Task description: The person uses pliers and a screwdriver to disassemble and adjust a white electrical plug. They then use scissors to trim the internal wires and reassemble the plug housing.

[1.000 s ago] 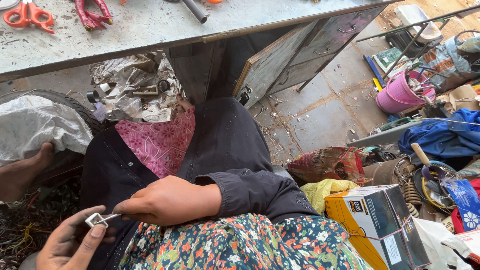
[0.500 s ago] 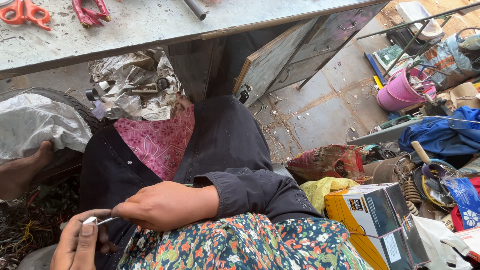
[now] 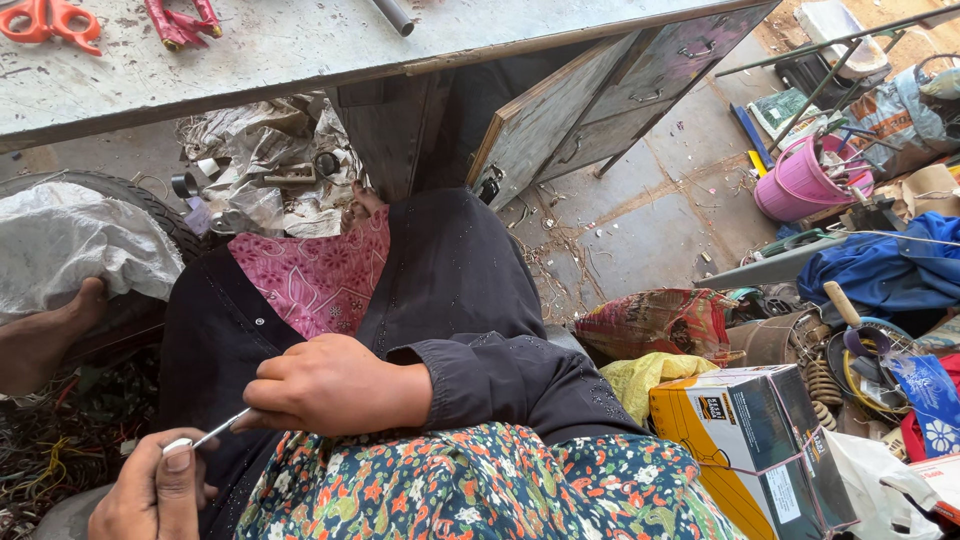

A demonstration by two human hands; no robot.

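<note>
Thin metal strip (image 3: pixel 222 429) spanning both hands, over lap.
Right hand (image 3: pixel 335 385) fisted on one end; left hand (image 3: pixel 150 490) pinching the other.

The right hand (image 3: pixel 330 385) is closed around one end of a thin metal pin (image 3: pixel 222 431). The left hand (image 3: pixel 150 490), just below it, pinches the other end. Far above both hands, orange scissors (image 3: pixel 45 20) lie on the counter (image 3: pixel 300 50).
</note>
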